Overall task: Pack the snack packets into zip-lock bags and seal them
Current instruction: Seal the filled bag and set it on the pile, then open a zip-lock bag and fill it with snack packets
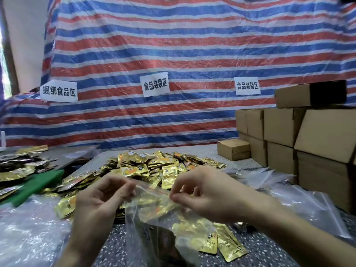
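A clear zip-lock bag [154, 214] with a red seal strip hangs between my hands, holding several gold snack packets. My left hand [100, 199] pinches the bag's top edge at its left end. My right hand [208, 193] pinches the same top edge at its right end. The bag's lower part rests on the speckled table [119, 241]. A big heap of gold snack packets [163, 166] lies just behind the bag. Two loose gold packets [227, 245] lie at the bag's lower right.
Empty clear bags lie piled at the left [28, 228] and at the right [308, 201]. Stacked cardboard boxes [289, 132] fill the right side. A green board [36, 185] and dark packets [19, 164] sit at the left. A striped tarp [173, 54] with paper labels hangs behind.
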The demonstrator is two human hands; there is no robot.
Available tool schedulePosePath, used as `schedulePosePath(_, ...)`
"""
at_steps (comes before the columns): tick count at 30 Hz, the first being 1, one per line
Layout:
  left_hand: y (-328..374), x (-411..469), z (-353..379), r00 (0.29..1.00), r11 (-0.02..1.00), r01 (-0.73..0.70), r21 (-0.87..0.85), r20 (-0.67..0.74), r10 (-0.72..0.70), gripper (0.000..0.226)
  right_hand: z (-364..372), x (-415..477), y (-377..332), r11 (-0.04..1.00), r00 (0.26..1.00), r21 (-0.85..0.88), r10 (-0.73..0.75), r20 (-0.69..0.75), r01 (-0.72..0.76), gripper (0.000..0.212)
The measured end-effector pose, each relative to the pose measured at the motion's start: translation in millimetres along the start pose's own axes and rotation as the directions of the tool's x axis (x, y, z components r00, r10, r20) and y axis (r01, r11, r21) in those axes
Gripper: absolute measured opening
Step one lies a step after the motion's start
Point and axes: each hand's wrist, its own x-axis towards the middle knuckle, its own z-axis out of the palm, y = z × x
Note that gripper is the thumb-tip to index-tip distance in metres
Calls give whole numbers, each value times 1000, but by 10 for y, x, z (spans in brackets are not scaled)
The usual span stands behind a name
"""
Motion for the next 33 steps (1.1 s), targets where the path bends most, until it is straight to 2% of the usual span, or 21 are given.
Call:
schedulePosePath(2, -29, -3, -23, 1000, 1000, 3, -3, -19, -3, 11, -14, 54, -47, 999, 999, 36, -1, 54, -1, 16)
schedulePosePath(6, -108, -6, -80, 999, 1000, 2, 16, -50, -2, 11, -3, 103, -90, 988, 960, 142, 25, 279, -67, 35)
schedulePosePath(9, -138, -10, -83, 998, 1000, 23, 10, -56, -22, 10, 58, 170, -89, 991, 928, 112, 20, 373, -66, 24)
schedulePosePath(12, -135, 2, -50, 995, 998, 48, -36, -91, -51, 9, 30, 290, -43, 954, 900, 243, 56, 431, -175, 11)
schedulePosePath(14, -139, 6, -32, 992, 995, 80, -64, -92, -86, 13, -27, 380, 12, 902, 903, 335, 118, 414, -271, 10)
schedulePosePath(17, -179, -21, 8, 989, 988, 145, -59, -24, -146, 24, -67, 507, 185, 738, 897, 530, 241, 371, -417, 15)
schedulePosePath(20, -220, -94, 72, 975, 975, 219, -46, 41, -217, 25, -137, 624, 399, 553, 896, 712, 350, 273, -433, 14)
schedulePosePath(22, -234, -144, 117, 968, 970, 243, -30, 76, -240, 22, -229, 705, 575, 401, 892, 838, 404, 201, -370, 18)
schedulePosePath(25, -237, -192, 172, 959, 964, 264, 17, 103, -264, 18, -421, 798, 836, 211, 877, 965, 478, 40, -158, 21)
schedulePosePath(27, -238, -215, 188, 951, 959, 279, 46, 124, -282, 17, -539, 828, 1055, 94, 828, 996, 558, -56, 4, 23)
schedulePosePath(29, -232, -234, 200, 943, 955, 286, 79, 152, -295, 18, -583, 806, 1330, 109, 711, 991, 691, -128, 72, 24)
schedulePosePath(30, -227, -242, 210, 940, 953, 290, 89, 164, -301, 18, -555, 762, 1481, 171, 626, 985, 766, -143, 16, 23)
schedulePosePath(31, -221, -247, 224, 937, 952, 292, 90, 173, -304, 17, -491, 680, 1625, 240, 539, 965, 829, -146, -108, 23)
schedulePosePath(32, -211, -250, 245, 935, 952, 293, 84, 183, -304, 17, -401, 581, 1751, 296, 466, 914, 873, -141, -277, 23)
schedulePosePath(33, -199, -251, 271, 934, 953, 292, 78, 191, -302, 17, -300, 471, 1842, 324, 424, 838, 897, -125, -439, 22)
